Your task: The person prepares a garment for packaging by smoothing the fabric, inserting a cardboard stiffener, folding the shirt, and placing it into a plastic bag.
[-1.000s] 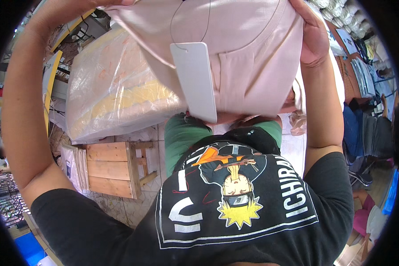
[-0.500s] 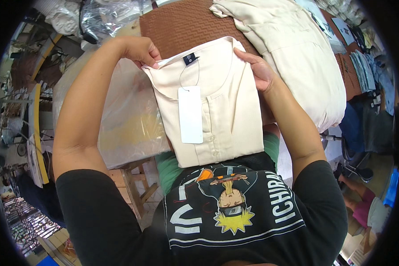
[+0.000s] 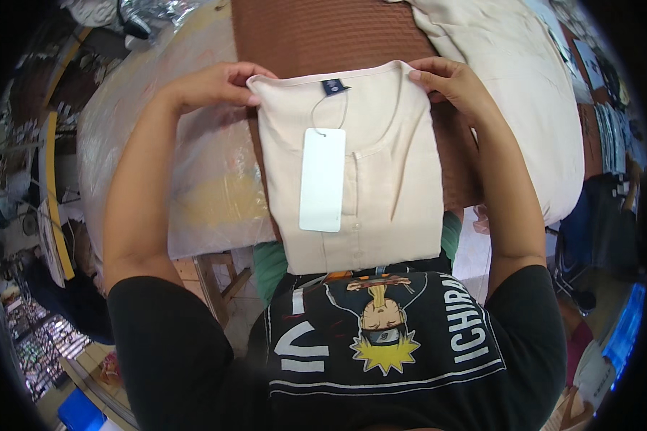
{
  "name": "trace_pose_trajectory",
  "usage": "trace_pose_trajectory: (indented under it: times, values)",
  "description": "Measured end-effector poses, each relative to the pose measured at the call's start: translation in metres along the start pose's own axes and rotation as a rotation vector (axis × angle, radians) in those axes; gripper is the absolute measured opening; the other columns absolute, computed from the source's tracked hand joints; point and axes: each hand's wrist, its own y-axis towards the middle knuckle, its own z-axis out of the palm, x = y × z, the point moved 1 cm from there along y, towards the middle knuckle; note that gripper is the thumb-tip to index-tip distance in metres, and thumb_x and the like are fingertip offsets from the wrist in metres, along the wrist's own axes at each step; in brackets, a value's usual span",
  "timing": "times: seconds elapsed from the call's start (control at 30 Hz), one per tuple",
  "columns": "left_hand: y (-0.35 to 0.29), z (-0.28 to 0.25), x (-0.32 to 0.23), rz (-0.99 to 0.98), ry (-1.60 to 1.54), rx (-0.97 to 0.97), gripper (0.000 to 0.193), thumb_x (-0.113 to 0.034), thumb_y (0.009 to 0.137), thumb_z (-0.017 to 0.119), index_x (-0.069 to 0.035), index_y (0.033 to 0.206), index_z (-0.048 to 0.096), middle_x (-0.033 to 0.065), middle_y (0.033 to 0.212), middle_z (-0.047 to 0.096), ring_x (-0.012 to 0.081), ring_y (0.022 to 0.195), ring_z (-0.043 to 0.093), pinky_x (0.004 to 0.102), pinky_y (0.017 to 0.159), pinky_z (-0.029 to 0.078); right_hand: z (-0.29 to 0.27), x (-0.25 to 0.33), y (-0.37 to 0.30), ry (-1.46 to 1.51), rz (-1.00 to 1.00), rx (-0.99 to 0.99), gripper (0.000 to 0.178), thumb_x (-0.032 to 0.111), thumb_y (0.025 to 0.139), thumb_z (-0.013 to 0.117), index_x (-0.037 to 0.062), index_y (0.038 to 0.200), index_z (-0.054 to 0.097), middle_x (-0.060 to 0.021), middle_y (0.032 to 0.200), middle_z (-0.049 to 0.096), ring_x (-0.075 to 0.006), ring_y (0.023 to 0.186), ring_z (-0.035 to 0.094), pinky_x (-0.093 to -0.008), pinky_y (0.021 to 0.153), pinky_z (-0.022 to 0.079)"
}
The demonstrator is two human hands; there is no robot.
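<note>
A folded cream blouse (image 3: 402,208) with a buttoned front placket lies before me, its lower edge against my shirt. A blank-looking pale hang tag (image 3: 322,179) rests on its front, looped by a thin string to the dark neck label (image 3: 333,87). My left hand (image 3: 226,85) pinches the blouse at its upper left shoulder corner. At the upper right shoulder corner, my right hand (image 3: 449,82) grips the fabric between thumb and fingers. The neckline is stretched between both hands.
Under the blouse is a brown textured cloth surface (image 3: 323,36). To the left lies a large clear plastic-wrapped bundle (image 3: 208,172). A pile of cream garments (image 3: 532,122) stands at the right. Folded blue clothes (image 3: 615,144) sit farther right, and a wooden stool (image 3: 226,280) is below left.
The blouse has straightened and shifted slightly right in view. My right hand has moved up and right onto the shoulder corner; my left keeps its corner.
</note>
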Motion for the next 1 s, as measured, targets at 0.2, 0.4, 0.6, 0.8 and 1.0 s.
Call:
trace_pose_trajectory:
  times: [0.2,0.4,0.6,0.8,1.0]
  values:
    - [0.008,0.002,-0.001,-0.048,0.059,-0.209,0.035,-0.033,0.078,0.069,-0.007,0.101,0.064,0.0000,0.089,0.063,0.0103,0.083,0.055,0.0232,0.078,0.042,0.003,-0.004,0.008,-0.039,-0.007,-0.052,0.019,0.025,0.081,0.067,0.0085,0.091,0.066,0.0031,0.080,0.063,-0.0064,0.071,0.054,-0.0221,0.066,0.041]
    - [0.010,-0.008,-0.011,0.011,0.220,-0.284,0.035,-0.033,0.078,0.069,-0.006,0.099,0.066,0.0021,0.089,0.064,0.0110,0.085,0.058,0.0241,0.080,0.043,0.005,-0.007,0.010,-0.033,-0.019,-0.105,0.017,0.025,0.081,0.066,0.0090,0.088,0.066,0.0041,0.078,0.063,-0.0060,0.070,0.053,-0.0223,0.066,0.041]
    - [-0.011,-0.005,-0.008,0.063,0.012,-0.210,0.036,-0.030,0.079,0.068,-0.007,0.107,0.063,-0.0001,0.095,0.063,0.0090,0.088,0.057,0.0241,0.081,0.042,0.006,-0.005,0.009,-0.034,-0.007,-0.111,0.017,0.024,0.081,0.066,0.0089,0.088,0.066,0.0039,0.078,0.063,-0.0061,0.070,0.054,-0.0223,0.065,0.041]
    - [0.000,0.003,0.008,-0.008,-0.037,-0.307,0.031,-0.028,0.080,0.067,-0.008,0.104,0.061,-0.0019,0.097,0.062,0.0081,0.094,0.055,0.0247,0.085,0.042,0.007,-0.005,0.008,-0.039,-0.012,-0.125,0.017,0.024,0.081,0.066,0.0085,0.089,0.066,0.0038,0.078,0.062,-0.0065,0.069,0.055,-0.0221,0.065,0.042]
    - [0.008,0.004,0.011,-0.077,0.090,-0.275,0.030,-0.024,0.080,0.066,-0.008,0.105,0.060,0.0002,0.095,0.063,0.0087,0.095,0.055,0.0261,0.086,0.041,0.004,-0.018,0.016,-0.137,-0.076,-0.183,0.021,0.025,0.078,0.065,0.0069,0.089,0.067,-0.0032,0.077,0.064,-0.0105,0.071,0.057,-0.0255,0.063,0.045]
